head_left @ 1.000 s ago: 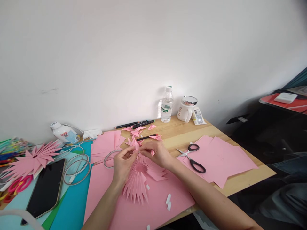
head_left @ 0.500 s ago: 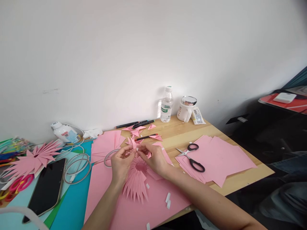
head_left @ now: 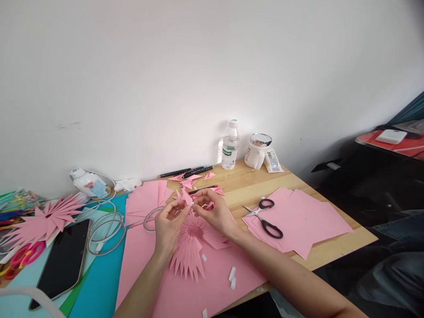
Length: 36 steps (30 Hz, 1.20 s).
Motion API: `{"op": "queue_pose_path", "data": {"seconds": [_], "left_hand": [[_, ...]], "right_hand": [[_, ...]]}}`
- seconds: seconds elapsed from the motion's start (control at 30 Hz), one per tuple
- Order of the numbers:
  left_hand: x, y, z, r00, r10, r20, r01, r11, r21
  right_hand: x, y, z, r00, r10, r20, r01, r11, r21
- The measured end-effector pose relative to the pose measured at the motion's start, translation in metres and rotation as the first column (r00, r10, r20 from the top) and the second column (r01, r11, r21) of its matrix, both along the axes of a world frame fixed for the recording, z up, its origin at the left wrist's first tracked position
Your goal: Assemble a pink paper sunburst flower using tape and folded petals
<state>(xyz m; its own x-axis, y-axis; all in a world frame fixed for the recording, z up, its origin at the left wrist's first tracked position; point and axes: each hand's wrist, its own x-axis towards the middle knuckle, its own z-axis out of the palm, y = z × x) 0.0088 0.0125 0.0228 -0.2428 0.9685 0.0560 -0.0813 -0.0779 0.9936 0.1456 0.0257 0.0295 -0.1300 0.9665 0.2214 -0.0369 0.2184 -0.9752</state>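
Paper, pink and matte, makes up nearly everything in reach. A pleated rosette [head_left: 190,251] of sharp, narrow folds lies on a large flat pink sheet [head_left: 212,291] at the near edge of the wooden bench [head_left: 251,181]. The left hand [head_left: 168,225] has its grip closed on a pointed fold at the rosette's upper edge. The right hand [head_left: 215,214] pinches a tiny white scrap [head_left: 192,203] between thumb and forefinger, just beside the left fingertips.

There are two rosettes: the second rosette [head_left: 46,218] lies flat at far left, by one dark glossy phone [head_left: 62,258]. Three thin grey rings [head_left: 106,227] lie between the phone and the left hand. One pair of black-handled scissors [head_left: 266,218] rests on a loose stack of pink sheets [head_left: 308,221] to the right. One clear plastic bottle [head_left: 230,145] and one white mug [head_left: 255,152] stand by the wall. Two small white tabs [head_left: 232,277] lie on the large sheet near the right forearm.

Half a second ago the fingertips met over the rosette's centre. Now they have parted slightly and risen toward the wall, and the scrap shows between them. Everything else on the bench has stayed put.
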Motion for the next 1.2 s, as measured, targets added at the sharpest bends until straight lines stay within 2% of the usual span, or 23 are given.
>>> {"op": "queue_pose_path", "data": {"seconds": [0.37, 0.63, 0.87, 1.07, 1.2], "left_hand": [[0.002, -0.001, 0.005, 0.992, -0.062, 0.107, 0.068, 0.997, -0.046], [-0.002, 0.004, -0.001, 0.981, -0.002, 0.193, 0.019, 0.996, -0.087], [-0.003, 0.007, -0.004, 0.963, 0.106, 0.249, -0.097, 0.994, -0.05], [-0.001, 0.006, -0.002, 0.949, 0.104, 0.297, -0.082, 0.993, -0.083], [0.002, 0.006, -0.001, 0.936, 0.094, 0.339, -0.069, 0.994, -0.085]], "right_hand": [[0.002, 0.003, -0.005, 0.987, 0.001, 0.161, -0.032, 0.981, 0.192], [0.006, 0.004, -0.01, 0.95, 0.002, 0.313, -0.119, 0.927, 0.354], [0.005, 0.004, -0.01, 0.977, 0.142, 0.159, -0.179, 0.951, 0.253], [0.003, 0.004, -0.008, 0.991, 0.075, 0.109, -0.093, 0.981, 0.17], [0.002, 0.003, -0.005, 0.994, 0.027, 0.107, -0.044, 0.986, 0.162]]}}
